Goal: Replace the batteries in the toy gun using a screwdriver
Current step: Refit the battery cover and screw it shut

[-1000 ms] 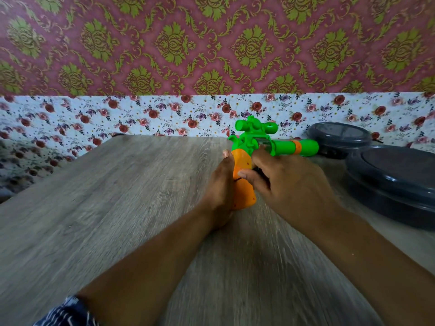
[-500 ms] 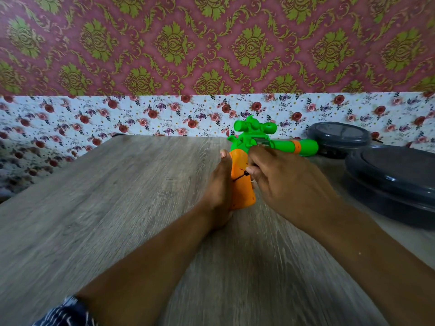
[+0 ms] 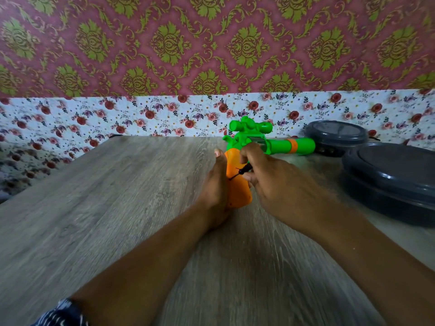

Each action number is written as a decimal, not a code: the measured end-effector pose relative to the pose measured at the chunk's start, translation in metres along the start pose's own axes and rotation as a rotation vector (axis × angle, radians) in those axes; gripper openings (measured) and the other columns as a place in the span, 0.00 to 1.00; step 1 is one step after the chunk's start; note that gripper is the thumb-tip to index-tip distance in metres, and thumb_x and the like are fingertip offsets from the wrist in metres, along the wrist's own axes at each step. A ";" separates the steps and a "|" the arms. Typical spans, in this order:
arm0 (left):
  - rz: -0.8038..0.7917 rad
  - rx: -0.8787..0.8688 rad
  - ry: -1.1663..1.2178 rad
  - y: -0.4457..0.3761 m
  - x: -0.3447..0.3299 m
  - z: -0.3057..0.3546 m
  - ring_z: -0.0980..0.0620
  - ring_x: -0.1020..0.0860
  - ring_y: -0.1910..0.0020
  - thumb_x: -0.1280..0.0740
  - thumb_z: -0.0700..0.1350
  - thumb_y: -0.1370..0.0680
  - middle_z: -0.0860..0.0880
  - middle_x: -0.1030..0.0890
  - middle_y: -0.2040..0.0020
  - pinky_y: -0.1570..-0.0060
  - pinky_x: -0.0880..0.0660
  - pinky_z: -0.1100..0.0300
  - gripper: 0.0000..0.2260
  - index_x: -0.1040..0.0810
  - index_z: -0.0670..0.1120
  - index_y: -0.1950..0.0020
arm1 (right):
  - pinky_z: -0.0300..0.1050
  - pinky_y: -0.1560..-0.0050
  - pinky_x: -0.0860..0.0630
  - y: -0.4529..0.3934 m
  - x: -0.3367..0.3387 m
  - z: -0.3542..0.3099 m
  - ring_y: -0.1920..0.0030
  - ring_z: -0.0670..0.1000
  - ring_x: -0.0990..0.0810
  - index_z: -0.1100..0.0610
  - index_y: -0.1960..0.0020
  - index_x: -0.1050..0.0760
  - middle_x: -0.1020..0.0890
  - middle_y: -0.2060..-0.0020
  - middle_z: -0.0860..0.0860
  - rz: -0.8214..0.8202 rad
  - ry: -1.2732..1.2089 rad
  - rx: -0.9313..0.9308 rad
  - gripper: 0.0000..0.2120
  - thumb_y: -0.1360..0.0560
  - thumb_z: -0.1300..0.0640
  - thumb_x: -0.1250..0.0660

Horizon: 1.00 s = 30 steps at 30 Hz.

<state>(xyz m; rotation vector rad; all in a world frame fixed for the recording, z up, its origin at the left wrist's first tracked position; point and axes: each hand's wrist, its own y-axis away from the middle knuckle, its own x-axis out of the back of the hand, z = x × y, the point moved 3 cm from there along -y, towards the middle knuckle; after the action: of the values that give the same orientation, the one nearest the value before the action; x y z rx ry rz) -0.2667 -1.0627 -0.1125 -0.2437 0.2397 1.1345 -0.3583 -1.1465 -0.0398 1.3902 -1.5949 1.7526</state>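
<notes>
A toy gun (image 3: 279, 145) with a green body, a green scope and an orange grip (image 3: 237, 191) lies on the wooden table, barrel pointing right. My left hand (image 3: 215, 187) rests against the left side of the orange grip, thumb up along it; its fingers are hidden behind the grip. My right hand (image 3: 275, 184) pinches a small black screwdriver (image 3: 241, 171), whose thin tip touches the upper part of the orange grip.
Two dark grey lidded round containers stand at the right, a small one (image 3: 336, 136) at the back by the barrel's end and a large one (image 3: 390, 180) nearer. The grey wood-grain table (image 3: 106, 208) runs up to a floral-papered wall.
The black screwdriver has come into view in my right hand and its tip now sits on the orange grip. The gun and my left hand have stayed put.
</notes>
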 end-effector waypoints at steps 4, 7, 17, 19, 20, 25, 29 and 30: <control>-0.054 -0.012 0.019 0.000 -0.001 0.001 0.50 0.19 0.55 0.58 0.64 0.22 0.46 0.18 0.54 0.57 0.23 0.55 0.33 0.29 0.42 0.34 | 0.56 0.58 0.25 -0.002 -0.008 -0.001 0.55 0.63 0.22 0.47 0.43 0.44 0.24 0.48 0.55 -0.036 0.010 0.051 0.14 0.23 0.59 0.43; -0.075 -0.028 0.007 0.002 -0.003 0.002 0.51 0.18 0.55 0.58 0.63 0.21 0.47 0.17 0.54 0.55 0.22 0.55 0.31 0.25 0.44 0.40 | 0.52 0.66 0.27 0.000 -0.004 -0.004 0.61 0.63 0.21 0.46 0.46 0.43 0.21 0.55 0.56 0.032 0.025 0.089 0.09 0.24 0.52 0.47; -0.089 -0.080 -0.035 0.008 -0.009 0.003 0.55 0.19 0.59 0.57 0.59 0.20 0.50 0.17 0.57 0.61 0.21 0.62 0.26 0.24 0.48 0.50 | 0.35 0.75 0.48 0.001 -0.002 -0.002 0.81 0.59 0.26 0.52 0.55 0.36 0.24 0.79 0.54 0.214 0.277 0.027 0.10 0.32 0.53 0.36; -0.075 -0.063 -0.010 0.008 -0.009 0.003 0.53 0.19 0.52 0.58 0.60 0.20 0.48 0.18 0.47 0.51 0.21 0.56 0.26 0.24 0.49 0.46 | 0.36 0.76 0.46 0.002 -0.003 0.000 0.80 0.59 0.26 0.53 0.58 0.33 0.25 0.79 0.55 0.205 0.273 0.001 0.07 0.30 0.51 0.38; -0.068 -0.045 0.003 0.007 -0.008 0.004 0.53 0.18 0.51 0.59 0.60 0.20 0.48 0.18 0.46 0.49 0.22 0.55 0.27 0.24 0.50 0.45 | 0.35 0.76 0.47 0.002 -0.003 0.001 0.80 0.59 0.26 0.54 0.59 0.31 0.25 0.79 0.55 0.200 0.276 -0.012 0.07 0.30 0.50 0.38; -0.024 0.011 0.004 0.004 -0.004 0.003 0.53 0.18 0.51 0.58 0.64 0.22 0.50 0.17 0.49 0.51 0.22 0.57 0.28 0.24 0.51 0.44 | 0.33 0.71 0.56 0.002 -0.008 0.006 0.80 0.59 0.27 0.53 0.70 0.33 0.26 0.80 0.56 0.228 0.265 -0.110 0.15 0.28 0.47 0.39; 0.014 0.047 0.016 0.005 -0.004 0.004 0.49 0.21 0.44 0.58 0.65 0.22 0.47 0.19 0.43 0.41 0.27 0.52 0.31 0.26 0.48 0.35 | 0.38 0.74 0.54 0.003 -0.007 0.006 0.74 0.58 0.29 0.53 0.72 0.42 0.31 0.78 0.53 0.221 0.219 -0.148 0.22 0.24 0.44 0.44; 0.018 0.052 0.018 0.005 -0.004 0.004 0.47 0.21 0.43 0.58 0.65 0.22 0.45 0.20 0.42 0.40 0.27 0.50 0.32 0.27 0.47 0.34 | 0.41 0.74 0.52 0.003 -0.008 0.009 0.70 0.57 0.30 0.53 0.71 0.41 0.33 0.76 0.52 0.157 0.178 -0.171 0.23 0.23 0.42 0.46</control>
<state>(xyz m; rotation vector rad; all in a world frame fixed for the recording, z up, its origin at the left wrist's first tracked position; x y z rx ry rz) -0.2730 -1.0630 -0.1076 -0.2061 0.2870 1.1433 -0.3540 -1.1529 -0.0497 1.0251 -1.7479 1.7251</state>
